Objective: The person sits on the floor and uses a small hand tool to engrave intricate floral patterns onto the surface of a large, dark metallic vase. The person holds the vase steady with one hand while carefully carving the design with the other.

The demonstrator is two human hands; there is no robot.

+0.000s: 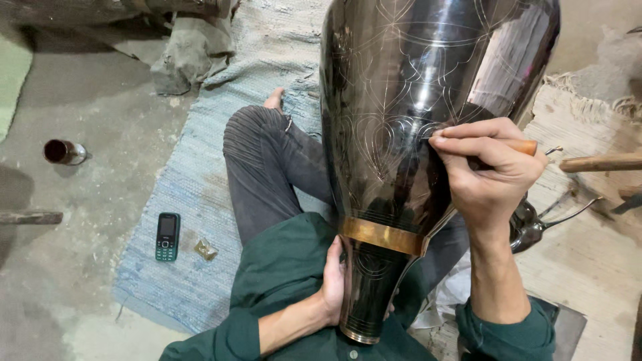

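Holding a big dark metal vase (414,120) across your lap, center-right of frame, w/ its narrow neck toward you. Your left hand (332,281) wraps the neck at bottom center, fingers curled together on it, just below the brass band (381,235). Your right hand (491,174) is at right, fingers pinched tight on a wooden-handled tool (525,147), tip touching the engraved lines. A green phone (167,236) lies on the blue rug (180,267), lower left.
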